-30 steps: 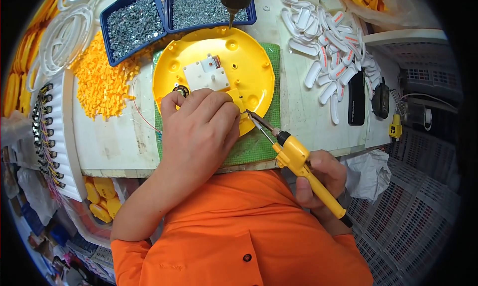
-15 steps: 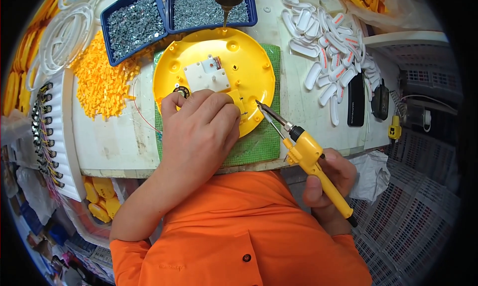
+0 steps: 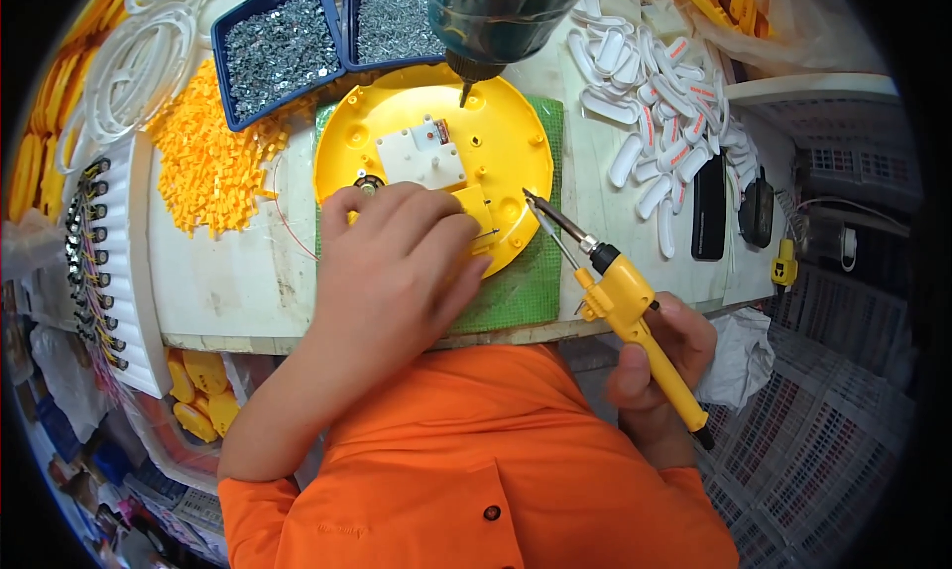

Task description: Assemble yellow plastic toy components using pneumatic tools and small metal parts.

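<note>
A round yellow plastic shell (image 3: 531, 158) lies with its inner side up, a white gearbox-like block (image 3: 421, 153) and a yellow box (image 3: 476, 204) fixed inside it. My left hand (image 3: 392, 262) bends over the shell's near left part, its fingers curled down beside the yellow box; what the fingertips grip is hidden. Next to the thumb side shows a small round dark part (image 3: 369, 183). In my right hand (image 3: 659, 366) is a yellow soldering iron (image 3: 625, 291) with a thin feed tube beside its tip. That tip points up-left, over the shell's right edge.
A dark power screwdriver (image 3: 506, 19) hangs over the shell's far side. Two blue bins (image 3: 230, 103) of small metal parts stand behind. Yellow bits (image 3: 203, 163) lie left, white plastic pieces (image 3: 669, 123) right, and a green mat (image 3: 531, 296) beneath the shell.
The hanging screwdriver shows larger and lower, over the shell's far edge. My soldering iron has shifted slightly right. My left hand stays curled over the shell, its fingers slightly moved.
</note>
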`<state>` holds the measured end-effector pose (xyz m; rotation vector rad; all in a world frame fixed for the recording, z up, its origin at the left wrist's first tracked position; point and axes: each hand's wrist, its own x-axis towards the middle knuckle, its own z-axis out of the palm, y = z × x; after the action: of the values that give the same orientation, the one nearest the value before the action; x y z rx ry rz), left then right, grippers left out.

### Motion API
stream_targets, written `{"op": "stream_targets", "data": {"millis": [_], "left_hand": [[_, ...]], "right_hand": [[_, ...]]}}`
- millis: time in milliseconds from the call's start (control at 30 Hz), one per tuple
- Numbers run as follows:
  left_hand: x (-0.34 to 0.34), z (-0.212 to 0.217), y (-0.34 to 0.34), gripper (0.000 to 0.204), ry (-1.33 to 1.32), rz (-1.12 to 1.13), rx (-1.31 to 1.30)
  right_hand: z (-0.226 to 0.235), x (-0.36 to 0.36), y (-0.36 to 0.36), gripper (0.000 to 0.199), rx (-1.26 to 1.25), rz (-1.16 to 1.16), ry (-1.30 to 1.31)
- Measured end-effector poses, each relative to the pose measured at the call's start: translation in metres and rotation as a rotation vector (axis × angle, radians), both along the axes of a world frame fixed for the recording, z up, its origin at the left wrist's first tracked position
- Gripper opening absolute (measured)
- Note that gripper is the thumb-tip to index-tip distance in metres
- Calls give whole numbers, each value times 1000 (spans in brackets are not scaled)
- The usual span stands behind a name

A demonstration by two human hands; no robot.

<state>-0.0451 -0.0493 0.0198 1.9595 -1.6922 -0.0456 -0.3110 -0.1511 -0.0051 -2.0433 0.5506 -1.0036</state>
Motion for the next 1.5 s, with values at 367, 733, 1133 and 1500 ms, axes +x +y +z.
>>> {"op": "stream_targets", "data": {"millis": [367, 733, 1133, 1500], "left_hand": [[78, 19, 78, 26, -51, 50, 107], [58, -23, 85, 13, 970, 686, -294], [72, -54, 123, 14, 520, 698, -463], [90, -55, 128, 9, 514, 799, -338]], "right_hand": [[9, 69, -30, 74, 219, -149, -123], [-18, 117, -41, 54, -91, -74, 199], [-38, 122, -38, 53, -54, -59, 87], [-41, 126, -42, 55, -74, -59, 107]]}}
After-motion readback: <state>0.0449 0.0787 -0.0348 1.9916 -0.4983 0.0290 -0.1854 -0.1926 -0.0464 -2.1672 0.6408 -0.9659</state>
